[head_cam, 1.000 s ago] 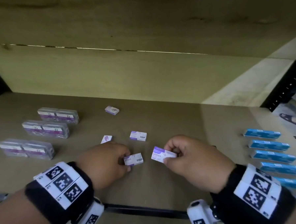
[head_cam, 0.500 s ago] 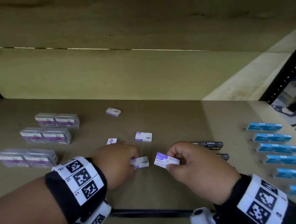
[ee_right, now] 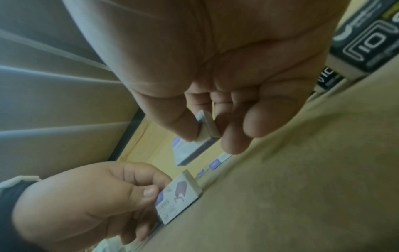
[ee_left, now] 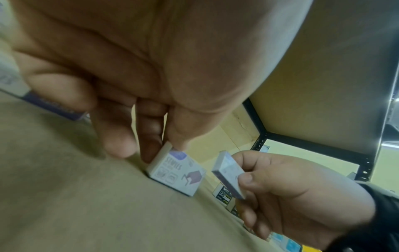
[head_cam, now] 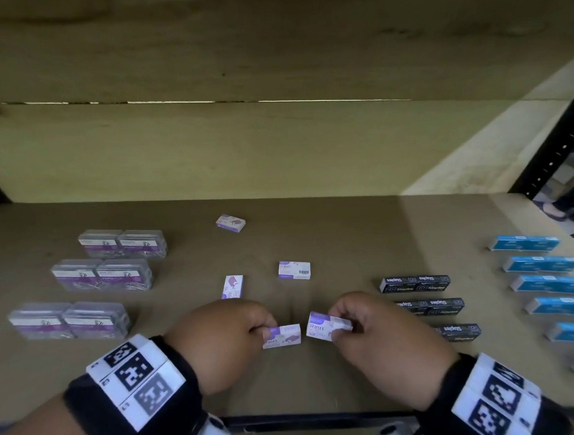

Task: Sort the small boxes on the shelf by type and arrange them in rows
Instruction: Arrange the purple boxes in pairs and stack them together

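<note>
Staple boxes of several kinds lie on the brown shelf (head_cam: 321, 382). Near its front edge the left hand (head_cam: 218, 337) pinches a small white-and-purple staple box (head_cam: 282, 336) by its end between thumb and fingertips, the box resting flat on the shelf board with its printed face up. Just to its right, not touching it, the right hand (head_cam: 385, 338) pinches a second white-and-purple box (head_cam: 324, 325) between thumb and forefinger, tilted and lifted clear of the shelf. Three more boxes of this kind lie loose behind the hands: one (head_cam: 232, 286) just beyond the left hand, one (head_cam: 294, 270) with its barcode side up, and one (head_cam: 230, 223) further back. To the left stand three rows of clear plastic boxes (head_cam: 102, 275) with purple labels, two to a row. To the right, black staple boxes (head_cam: 415, 283) sit in rows, and beyond them blue boxes (head_cam: 540, 264) form a column along the shelf's right side.
</note>
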